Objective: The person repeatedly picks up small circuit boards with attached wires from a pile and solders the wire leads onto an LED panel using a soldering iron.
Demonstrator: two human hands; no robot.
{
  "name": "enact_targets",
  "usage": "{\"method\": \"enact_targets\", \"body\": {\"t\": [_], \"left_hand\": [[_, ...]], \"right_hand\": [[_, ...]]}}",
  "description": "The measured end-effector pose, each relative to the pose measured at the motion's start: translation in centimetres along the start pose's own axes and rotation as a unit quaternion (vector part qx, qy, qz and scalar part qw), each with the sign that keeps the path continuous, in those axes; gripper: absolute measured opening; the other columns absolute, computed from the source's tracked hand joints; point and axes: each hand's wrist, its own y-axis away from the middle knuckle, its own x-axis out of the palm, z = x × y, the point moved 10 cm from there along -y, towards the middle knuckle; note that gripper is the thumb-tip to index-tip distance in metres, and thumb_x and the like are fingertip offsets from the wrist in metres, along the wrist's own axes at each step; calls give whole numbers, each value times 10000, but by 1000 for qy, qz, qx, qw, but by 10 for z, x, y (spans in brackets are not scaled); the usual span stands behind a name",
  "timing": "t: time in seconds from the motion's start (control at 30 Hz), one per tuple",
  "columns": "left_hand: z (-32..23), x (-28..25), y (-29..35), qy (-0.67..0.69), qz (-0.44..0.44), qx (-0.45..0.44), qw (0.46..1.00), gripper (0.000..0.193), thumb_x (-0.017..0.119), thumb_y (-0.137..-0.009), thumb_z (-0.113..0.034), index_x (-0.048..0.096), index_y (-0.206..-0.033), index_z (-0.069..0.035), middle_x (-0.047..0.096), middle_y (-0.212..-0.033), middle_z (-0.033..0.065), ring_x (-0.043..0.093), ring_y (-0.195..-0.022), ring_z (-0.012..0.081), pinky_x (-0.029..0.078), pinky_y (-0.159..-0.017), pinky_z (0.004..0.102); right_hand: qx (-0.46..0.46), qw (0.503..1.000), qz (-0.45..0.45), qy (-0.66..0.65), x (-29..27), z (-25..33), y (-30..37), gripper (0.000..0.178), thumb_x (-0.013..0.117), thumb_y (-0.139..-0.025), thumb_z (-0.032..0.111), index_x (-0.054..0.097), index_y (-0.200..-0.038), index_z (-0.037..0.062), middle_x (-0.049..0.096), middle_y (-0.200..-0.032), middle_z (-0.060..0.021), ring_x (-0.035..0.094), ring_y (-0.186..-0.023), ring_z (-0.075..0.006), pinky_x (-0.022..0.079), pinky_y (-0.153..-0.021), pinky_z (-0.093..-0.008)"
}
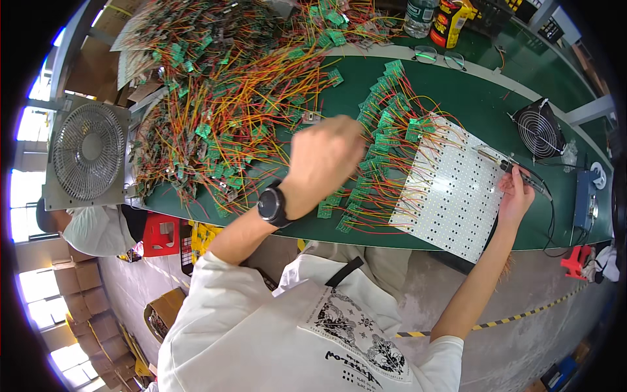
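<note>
My right hand (516,191) is closed round a soldering iron (505,166), whose metal end points left over a white panel (450,189) dotted with dark spots in rows. My left hand (328,159), somewhat blurred, is curled with its back up above the gap between the wire heap and the lined-up boards; what its fingers hold, if anything, is hidden. Small green circuit boards (379,151) with red and yellow wires lie in slanting rows left of the panel. Several of their wires reach over the panel's left part.
A large heap of wired circuit boards (241,111) covers the table's left side. Beyond lie a bottle (418,16), a yellow-and-red package (450,23) and eyeglasses (437,56). A black fan (539,129) and a blue soldering station (586,199) stand at right, a grey fan (90,151) at left.
</note>
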Motion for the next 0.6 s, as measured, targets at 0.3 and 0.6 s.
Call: {"method": "enact_targets", "body": {"t": [0.3, 0.6], "left_hand": [[88, -17, 43, -218, -39, -171, 960, 245, 604, -915, -256, 534, -856, -29, 571, -863, 130, 631, -623, 315, 490, -513, 411], [78, -28, 64, -163, -89, -171, 968, 174, 645, -857, -148, 525, -933, -48, 544, -909, 107, 614, -756, 306, 491, -584, 419]], "right_hand": [[-17, 999, 22, -36, 7, 5, 0, 197, 666, -897, 106, 641, -1028, -39, 633, -703, -75, 557, -555, -134, 385, -517, -259], [-5, 999, 29, -45, 7, 0, -2, 178, 683, -877, 108, 643, -993, -21, 643, -697, -76, 565, -530, -130, 394, -494, -244]]}}
